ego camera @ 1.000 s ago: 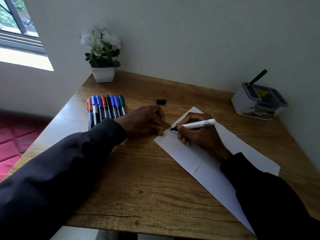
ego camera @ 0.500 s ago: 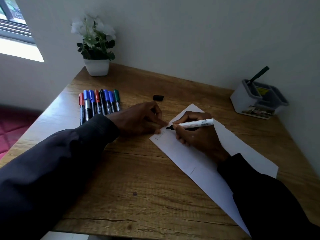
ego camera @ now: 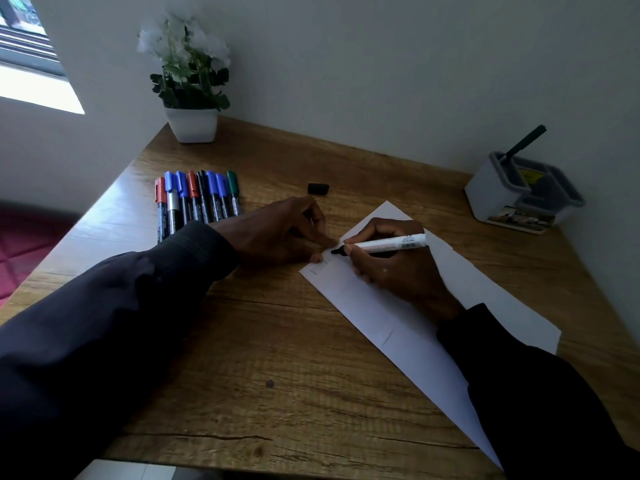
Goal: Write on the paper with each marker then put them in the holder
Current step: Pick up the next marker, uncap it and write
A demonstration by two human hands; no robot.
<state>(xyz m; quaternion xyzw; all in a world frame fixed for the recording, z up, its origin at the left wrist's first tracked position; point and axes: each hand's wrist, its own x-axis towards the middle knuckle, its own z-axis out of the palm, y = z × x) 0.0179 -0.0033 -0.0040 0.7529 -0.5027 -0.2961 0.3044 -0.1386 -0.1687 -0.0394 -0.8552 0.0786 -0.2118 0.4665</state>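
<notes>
Head camera view, looking down at a wooden desk (ego camera: 277, 375). The right hand (ego camera: 391, 268) has its thumb and fingers clamped round a white marker (ego camera: 388, 243), whose black tip touches the left corner of a sheet of paper (ego camera: 360, 299), beside faint writing (too small to read). The left hand (ego camera: 277, 233) lies just beside it, fingers loosely bent, with its tips pressing the paper's edge to steady it.

This appears to be the writing step. One dark marker (ego camera: 526, 140) already stands in the white holder (ego camera: 498, 199) at the far right. A row of capped markers (ego camera: 197, 195) lies at the far left, untouched, and a loose black cap (ego camera: 318, 188) lies near them.

The next move probably calls for recapping, then carrying the marker right to the holder. Bare desk lies between paper and holder. The wall stands close behind the holder, and the paper's near end reaches toward the desk's front edge.
</notes>
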